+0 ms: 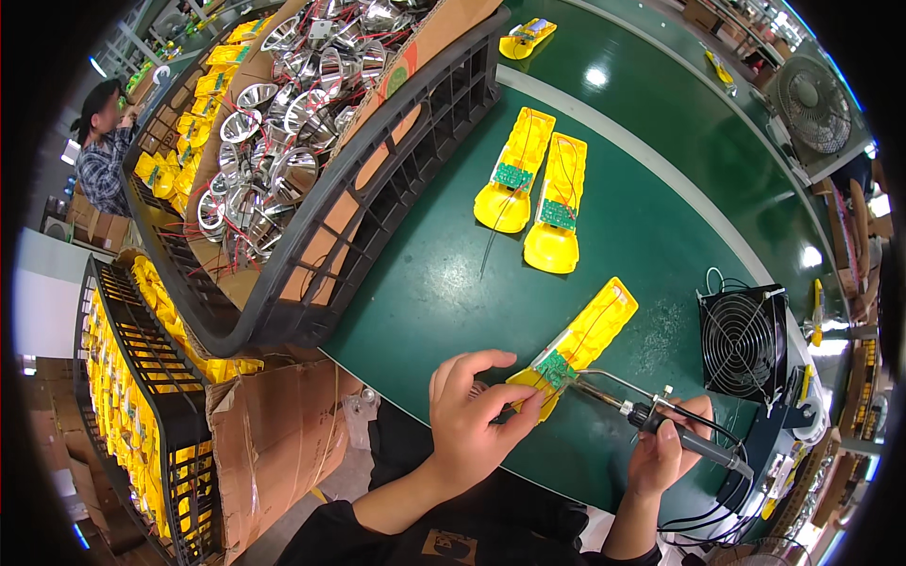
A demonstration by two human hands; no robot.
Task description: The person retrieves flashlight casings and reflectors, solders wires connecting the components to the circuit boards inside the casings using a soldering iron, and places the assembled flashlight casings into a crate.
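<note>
My right hand [661, 462] is wrapped round a soldering iron [719, 455] with a thin metal guide tube running beside its barrel. The iron's tip reaches a small green circuit board [555, 370] in a yellow plastic housing [604, 321], which lies slantwise on the green table. Thin dark wire runs along the housing. Over the near end of this housing, my left hand [472, 415] is closed in a pinch, thumb and forefinger together. What sits between those fingers is too small to make out.
Two similar housings [514, 170] with boards lie farther up the green table [415, 274]. A black crate [283, 325] of silvery reflectors [307, 113] stands at left, above another crate [179, 453] of yellow parts. A black fan [746, 341] stands at right. A co-worker [102, 156] is far left.
</note>
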